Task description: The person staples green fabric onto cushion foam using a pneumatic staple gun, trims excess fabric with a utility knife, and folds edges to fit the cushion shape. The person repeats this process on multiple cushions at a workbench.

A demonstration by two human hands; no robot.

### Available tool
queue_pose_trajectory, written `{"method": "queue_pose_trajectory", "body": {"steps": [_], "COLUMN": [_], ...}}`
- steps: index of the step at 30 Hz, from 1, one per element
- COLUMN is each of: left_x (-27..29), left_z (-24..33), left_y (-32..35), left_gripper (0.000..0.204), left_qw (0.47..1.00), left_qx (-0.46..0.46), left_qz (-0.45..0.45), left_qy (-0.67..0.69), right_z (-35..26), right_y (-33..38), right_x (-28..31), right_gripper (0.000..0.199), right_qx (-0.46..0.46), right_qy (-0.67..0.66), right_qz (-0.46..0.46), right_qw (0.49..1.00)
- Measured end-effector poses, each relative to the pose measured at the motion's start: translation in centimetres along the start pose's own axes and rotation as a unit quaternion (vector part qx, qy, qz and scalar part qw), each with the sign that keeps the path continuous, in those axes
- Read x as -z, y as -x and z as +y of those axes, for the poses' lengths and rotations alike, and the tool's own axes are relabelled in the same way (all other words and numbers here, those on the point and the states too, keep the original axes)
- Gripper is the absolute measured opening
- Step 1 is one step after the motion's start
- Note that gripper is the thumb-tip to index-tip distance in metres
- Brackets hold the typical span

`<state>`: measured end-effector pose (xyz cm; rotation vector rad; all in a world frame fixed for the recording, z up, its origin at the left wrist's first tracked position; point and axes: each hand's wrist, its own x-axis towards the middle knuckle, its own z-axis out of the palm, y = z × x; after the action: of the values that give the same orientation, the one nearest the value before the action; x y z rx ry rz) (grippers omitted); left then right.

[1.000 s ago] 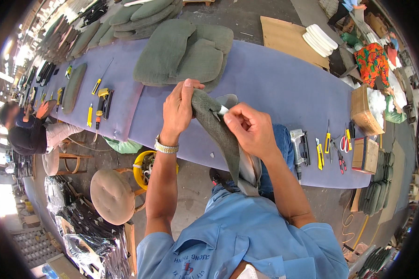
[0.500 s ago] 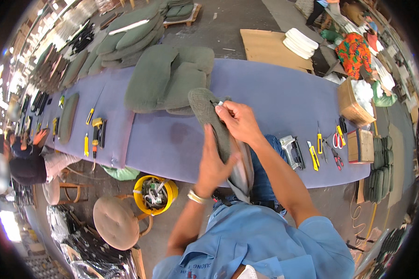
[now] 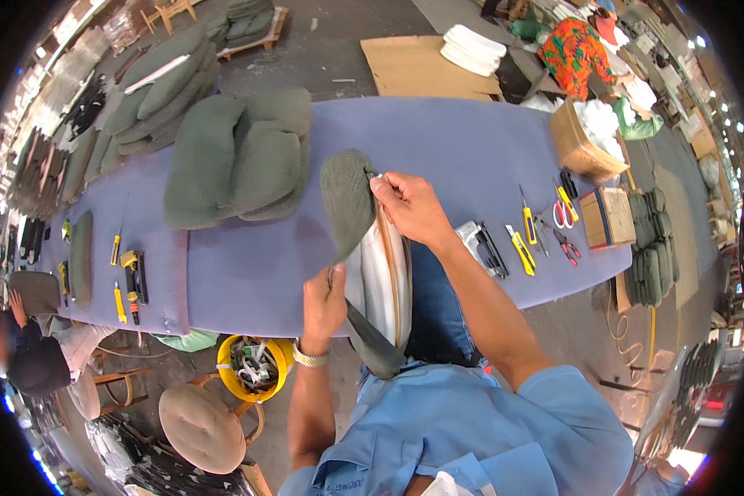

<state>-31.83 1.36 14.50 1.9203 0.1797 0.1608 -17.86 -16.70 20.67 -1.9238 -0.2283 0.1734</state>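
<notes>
A grey-green fabric cover point(image 3: 346, 198) is half drawn over a white foam pad with a tan edge point(image 3: 385, 281), which stands against the front edge of the long blue table point(image 3: 463, 153). My right hand point(image 3: 407, 207) pinches the cover's upper edge at the top of the pad. My left hand point(image 3: 324, 302), with a watch on the wrist, grips the lower part of the cover beside the pad. A loose end of the cover point(image 3: 374, 347) hangs down toward my blue shirt.
A pile of grey-green cushions point(image 3: 236, 157) lies on the table's left half. Yellow cutters point(image 3: 521, 248), scissors point(image 3: 562, 217) and a stapler point(image 3: 481, 246) lie to the right, more tools point(image 3: 128, 277) at left. A yellow bucket point(image 3: 250, 366) and a round stool point(image 3: 202, 426) stand below. Another person point(image 3: 25, 347) sits at far left.
My left hand has dropped from the top of the cover to its lower part near the table edge. The cover now sits further over the pad. My right hand stays at the top.
</notes>
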Motion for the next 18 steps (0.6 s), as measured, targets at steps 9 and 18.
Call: {"method": "queue_pose_trajectory", "body": {"steps": [9, 18], "left_x": [-5.1, -8.9], "left_z": [-4.5, -3.2], "left_y": [-5.8, -7.4], "left_gripper": [0.046, 0.039], "left_qw": [0.979, 0.976], "left_qx": [0.104, 0.009], "left_qz": [-0.158, -0.198], "left_qy": [0.073, -0.091], "right_z": [9.8, 16.7], "right_y": [-1.8, -2.3], "right_x": [3.0, 4.8], "right_gripper": [0.026, 0.039], "right_qx": [-0.101, 0.035], "right_qy": [-0.063, 0.047], "right_qz": [0.038, 0.174], "right_qw": [0.992, 0.983]}}
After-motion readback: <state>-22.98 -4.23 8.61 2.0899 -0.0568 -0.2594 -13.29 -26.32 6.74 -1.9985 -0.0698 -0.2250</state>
